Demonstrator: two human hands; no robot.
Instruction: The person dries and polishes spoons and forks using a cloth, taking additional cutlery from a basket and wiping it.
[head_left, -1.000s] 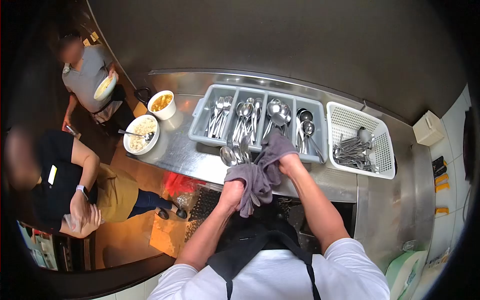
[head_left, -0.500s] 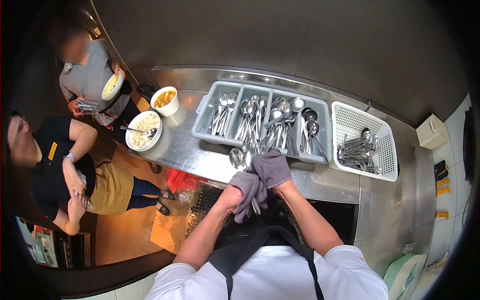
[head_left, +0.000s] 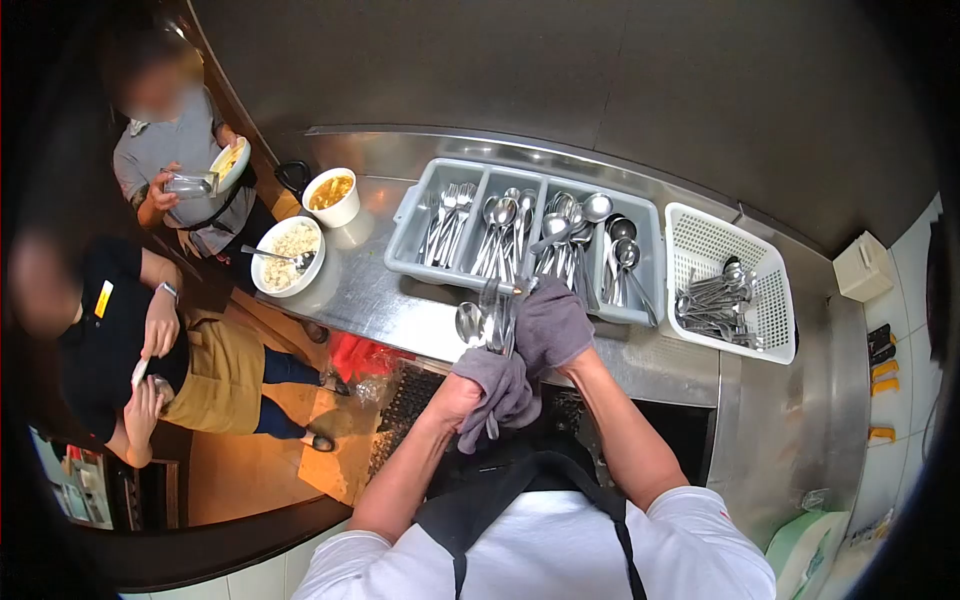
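Observation:
My left hand (head_left: 460,398) is closed around a bundle of spoons and forks (head_left: 492,318), with a grey cloth (head_left: 552,325) wrapped between the palm and the handles. A spoon bowl and fork tines stick up out of that grip. Cloth covers the fingers of my right hand (head_left: 577,362), which is closed on its other end, right beside the upper ends of the cutlery. Both hands are just in front of the grey divided cutlery tray (head_left: 420,270). Forks (head_left: 450,222), spoons (head_left: 502,225) and larger spoons (head_left: 622,245) lie sorted in its compartments.
Right of the tray, a white perforated basket (head_left: 692,222) holds more cutlery. On the left of the steel counter (head_left: 375,315) stand a bowl of rice (head_left: 290,240) with a spoon and a tub of yellow food (head_left: 332,195). Two people stand at the left, one holding a bowl and glasses.
My right hand and the cloth have moved slightly up and right along the bundle, showing more fork tines. The person at upper left has raised the glasses towards the bowl.

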